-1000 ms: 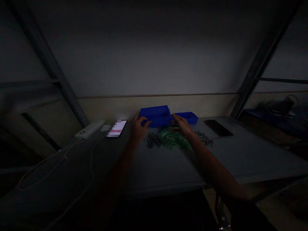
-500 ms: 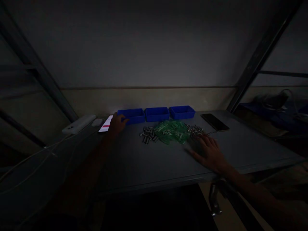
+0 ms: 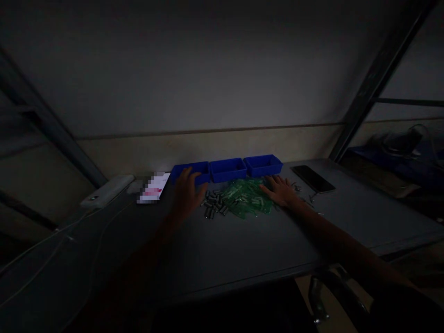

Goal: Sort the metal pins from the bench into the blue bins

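Note:
My left hand (image 3: 188, 193) is open, fingers apart, in front of the left blue bin (image 3: 174, 172) and just left of a heap of short metal cylinders (image 3: 215, 204). Nothing shows in its fingers. My right hand (image 3: 281, 190) lies open with spread fingers at the right side of a pile of green plastic packets (image 3: 244, 196). It partly covers small metal pins (image 3: 297, 188). A middle blue bin (image 3: 229, 174) and a right blue bin (image 3: 264, 165) stand in the same row behind the pile.
A lit phone (image 3: 160, 186) lies left of the bins, and a dark phone (image 3: 314, 178) on the right. Further left, a white power strip (image 3: 107, 190) trails cables over the grey table (image 3: 222, 249). Metal frame posts (image 3: 364, 99) rise at both sides.
My left hand has moved right, off the lit phone and the left bin's corner, and opened. My right hand has shifted left and forward onto the edge of the green packets and pins.

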{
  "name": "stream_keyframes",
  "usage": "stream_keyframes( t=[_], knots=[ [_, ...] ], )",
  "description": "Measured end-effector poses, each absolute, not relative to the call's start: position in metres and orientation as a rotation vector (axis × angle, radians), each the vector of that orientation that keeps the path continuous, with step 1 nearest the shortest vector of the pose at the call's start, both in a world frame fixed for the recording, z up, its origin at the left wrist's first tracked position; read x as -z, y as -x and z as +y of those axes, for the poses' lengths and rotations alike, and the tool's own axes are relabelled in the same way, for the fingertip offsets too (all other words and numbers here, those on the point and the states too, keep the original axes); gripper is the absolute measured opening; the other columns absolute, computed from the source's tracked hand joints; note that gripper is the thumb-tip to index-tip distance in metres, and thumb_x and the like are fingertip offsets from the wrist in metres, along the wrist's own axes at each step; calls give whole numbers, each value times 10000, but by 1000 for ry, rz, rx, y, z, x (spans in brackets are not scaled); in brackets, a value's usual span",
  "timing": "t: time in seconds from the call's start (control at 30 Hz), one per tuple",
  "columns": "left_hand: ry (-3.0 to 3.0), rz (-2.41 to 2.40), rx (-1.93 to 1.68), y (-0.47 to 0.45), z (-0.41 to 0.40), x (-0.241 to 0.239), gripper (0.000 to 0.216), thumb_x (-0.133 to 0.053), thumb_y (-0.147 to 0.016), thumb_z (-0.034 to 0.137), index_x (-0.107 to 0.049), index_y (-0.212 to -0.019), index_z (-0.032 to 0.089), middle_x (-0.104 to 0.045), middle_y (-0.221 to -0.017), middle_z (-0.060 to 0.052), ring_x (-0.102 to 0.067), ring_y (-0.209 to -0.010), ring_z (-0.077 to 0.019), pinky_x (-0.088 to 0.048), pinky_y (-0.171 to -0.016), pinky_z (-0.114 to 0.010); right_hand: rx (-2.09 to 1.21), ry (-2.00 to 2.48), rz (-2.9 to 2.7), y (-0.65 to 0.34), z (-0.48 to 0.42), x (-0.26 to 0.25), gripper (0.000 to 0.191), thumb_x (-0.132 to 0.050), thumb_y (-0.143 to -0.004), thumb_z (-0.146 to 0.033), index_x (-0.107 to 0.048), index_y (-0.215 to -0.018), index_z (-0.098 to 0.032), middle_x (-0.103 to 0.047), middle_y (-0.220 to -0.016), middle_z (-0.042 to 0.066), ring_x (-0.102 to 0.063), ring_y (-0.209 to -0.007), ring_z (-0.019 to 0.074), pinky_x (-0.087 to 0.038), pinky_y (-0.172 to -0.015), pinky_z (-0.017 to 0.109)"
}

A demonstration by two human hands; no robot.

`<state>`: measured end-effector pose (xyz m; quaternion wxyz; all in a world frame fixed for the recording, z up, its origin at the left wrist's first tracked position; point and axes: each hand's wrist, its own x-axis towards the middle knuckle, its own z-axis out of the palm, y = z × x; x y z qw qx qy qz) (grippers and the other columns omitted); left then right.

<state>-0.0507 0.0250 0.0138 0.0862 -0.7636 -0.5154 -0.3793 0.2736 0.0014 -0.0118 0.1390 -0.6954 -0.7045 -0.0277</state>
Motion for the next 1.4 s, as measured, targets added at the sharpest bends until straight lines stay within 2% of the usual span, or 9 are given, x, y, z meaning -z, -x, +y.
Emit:
stream_keyframes(
  t=[0.13,0.3,0.43,0.57,0.7,0.83,1.0,1.23,1.4],
  knots=[
    [2712,-1408,946,15,-10,-11,475,-412,-880,458,-417,-1286,211,-414,-1388,-110,-337,-1319,-262,-321,-1064,-464,-4,1870,-2149,-257,12,9,717,-298,-831,-687,-424,-1340,-199,-473,-1339,127,-417,-1235,313,-302,-1030,485],
    [2802,-1486,619,-3,-18,-6,629,-475,-806,588,-374,-1346,283,-400,-1408,-97,-386,-1269,-330,-309,-1023,-565,-45,1751,-2194,-238,7,9,742,-420,-791,-676,-421,-1334,-170,-479,-1306,143,-460,-1176,310,-379,-968,438],
    [2817,-1451,665,-4,-11,-9,518,-481,-829,534,-454,-1264,254,-482,-1330,-82,-444,-1220,-276,-349,-1022,-494,-46,1590,-2168,-241,5,3,632,-427,-824,-610,-490,-1265,-160,-545,-1228,124,-495,-1131,274,-381,-970,401],
    [2667,-1414,821,2,8,-21,411,-430,-874,472,-525,-1180,215,-472,-1324,-100,-399,-1267,-246,-335,-1052,-429,180,1650,-1870,-264,22,-8,619,-361,-856,-587,-473,-1285,-156,-521,-1256,152,-444,-1176,309,-329,-1005,452],
    [2471,-1526,754,7,43,-30,547,-485,-841,464,-420,-1328,224,-341,-1443,-123,-270,-1349,-322,-267,-1078,-491,312,1828,-1826,-278,48,-9,739,-346,-823,-658,-377,-1363,-156,-412,-1385,156,-309,-1291,354,-185,-1067,541],
    [2487,-1654,487,7,73,-26,672,-578,-774,476,-397,-1353,188,-389,-1415,-164,-341,-1309,-358,-289,-1054,-493,271,1789,-2083,-257,69,-11,753,-310,-835,-667,-328,-1398,-167,-377,-1429,135,-296,-1328,301,-116,-1108,515],
    [2482,-1612,414,2,84,-19,602,-536,-816,403,-445,-1314,76,-403,-1388,-234,-412,-1267,-337,-303,-1058,-427,185,1730,-2233,-216,84,-16,788,-299,-860,-638,-356,-1383,-52,-355,-1439,170,-336,-1322,267,-225,-1108,380],
    [2486,-1566,532,-3,90,-14,386,-453,-862,299,-571,-1178,112,-393,-1417,-176,-492,-1196,-302,-341,-1041,-432,132,1837,-2213,-207,84,-20,666,-269,-884,-615,-638,-1127,-117,-371,-1439,127,-423,-1266,288,-333,-1052,383],
    [2547,-1574,512,2,93,-19,354,-454,-857,270,-584,-1149,116,-440,-1381,-173,-464,-1234,-298,-341,-1052,-444,147,1744,-2117,-210,82,-30,634,-168,-937,-525,-510,-1282,-117,-346,-1455,121,-316,-1342,248,-255,-1095,409]
  ],
)
